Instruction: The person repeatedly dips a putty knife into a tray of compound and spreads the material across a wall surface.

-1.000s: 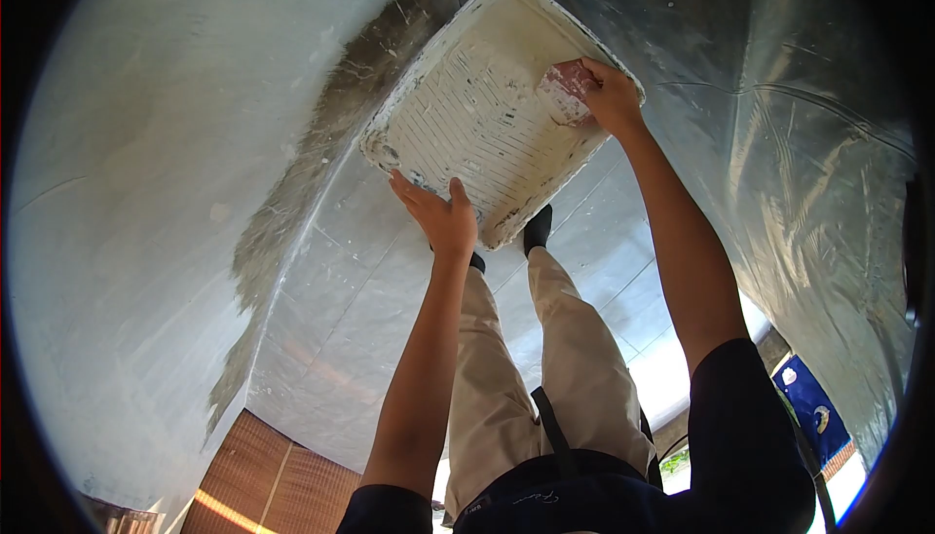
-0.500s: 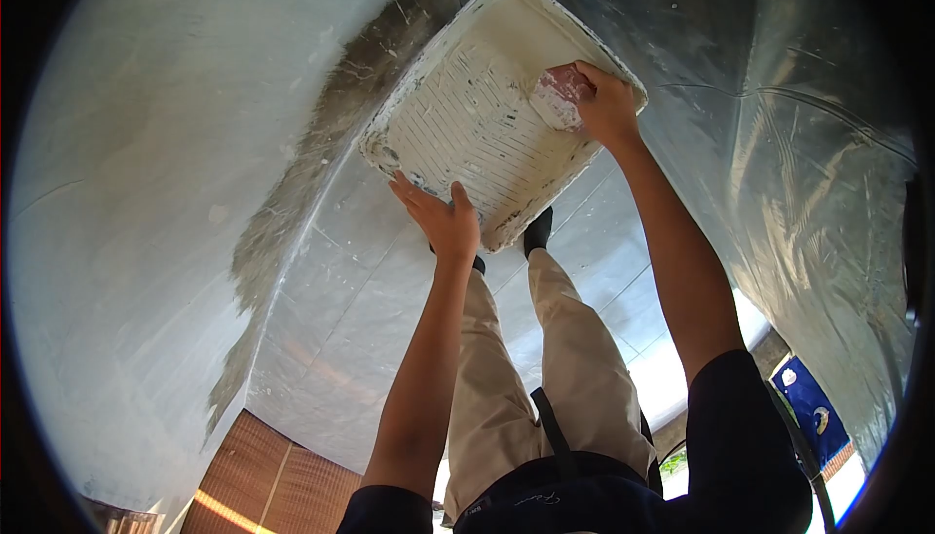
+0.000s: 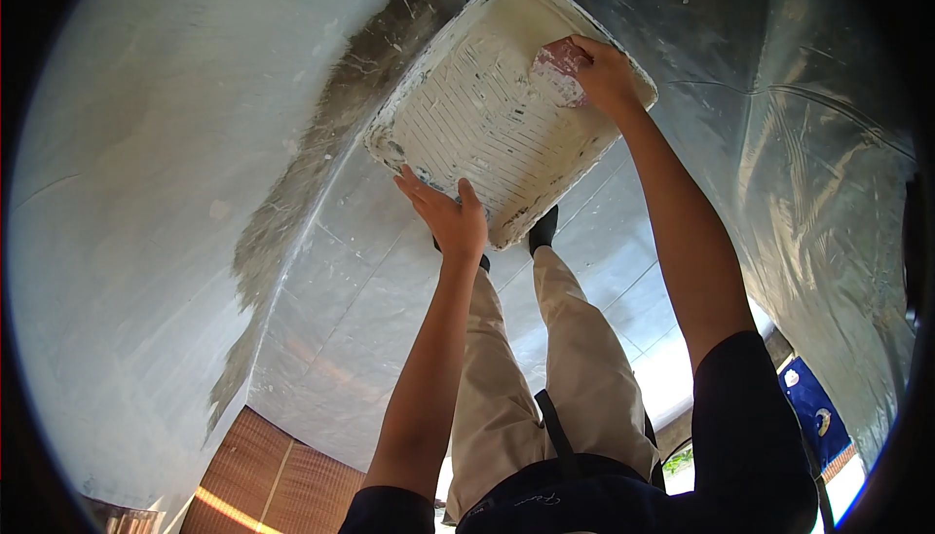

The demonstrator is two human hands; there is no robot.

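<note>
The paint tray (image 3: 467, 105) lies tilted across the view, beyond the feet (image 3: 543, 229). The right hand (image 3: 606, 76) is closed on a scraper (image 3: 561, 72), positioned inside the tray near the right-hand rim. The left hand (image 3: 458, 217) is part open, thumb and fingers apart, at the near edge; whether it grips cannot be determined. Exposed ribbed surface separates scraper from left hand, giving sideways travel room; the right-hand rim limits travel.

A pale wall (image 3: 166, 164) with a dark patch (image 3: 336, 120) stands left of the right grip (image 3: 606, 78), creased sheeting (image 3: 808, 203) to the grip's right, a shiny grey floor (image 3: 341, 329) below.
</note>
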